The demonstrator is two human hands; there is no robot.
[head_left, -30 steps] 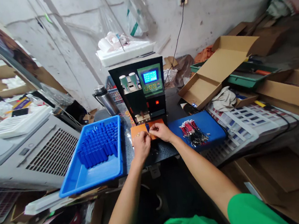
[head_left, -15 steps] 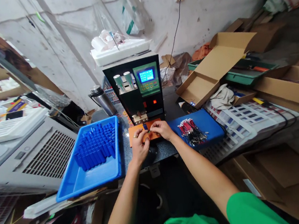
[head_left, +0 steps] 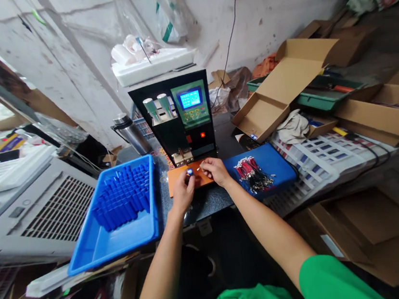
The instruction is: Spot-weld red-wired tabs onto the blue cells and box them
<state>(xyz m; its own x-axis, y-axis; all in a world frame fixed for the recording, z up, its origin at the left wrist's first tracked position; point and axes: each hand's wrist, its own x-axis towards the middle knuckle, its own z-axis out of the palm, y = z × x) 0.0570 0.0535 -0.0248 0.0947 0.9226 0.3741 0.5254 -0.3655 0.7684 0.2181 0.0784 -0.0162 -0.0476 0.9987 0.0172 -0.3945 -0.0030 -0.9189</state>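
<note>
My left hand (head_left: 182, 192) grips a small blue cylindrical cell (head_left: 189, 171), held upright with its end facing up, over an orange pad (head_left: 172, 176). My right hand (head_left: 215, 171) pinches a thin metal tab or wire end beside the cell's top. Both hands sit just below the electrode tips of a black spot-welding machine (head_left: 177, 118) with a lit blue screen. A blue tray (head_left: 97, 239) of several blue cells lies to the left. A bundle of red and black wires (head_left: 251, 174) rests on a blue pad (head_left: 277, 166) to the right.
A steel thermos (head_left: 127, 133) stands behind the tray. An open cardboard box (head_left: 279, 91) and green bins sit at the back right, white grid trays (head_left: 323, 153) beside them. A grey vented appliance (head_left: 36, 213) fills the left. A white foam tray tops the machine.
The cell in my left hand has turned so its end faces up. Both hands stay at the orange pad; the camera shifted slightly right and down.
</note>
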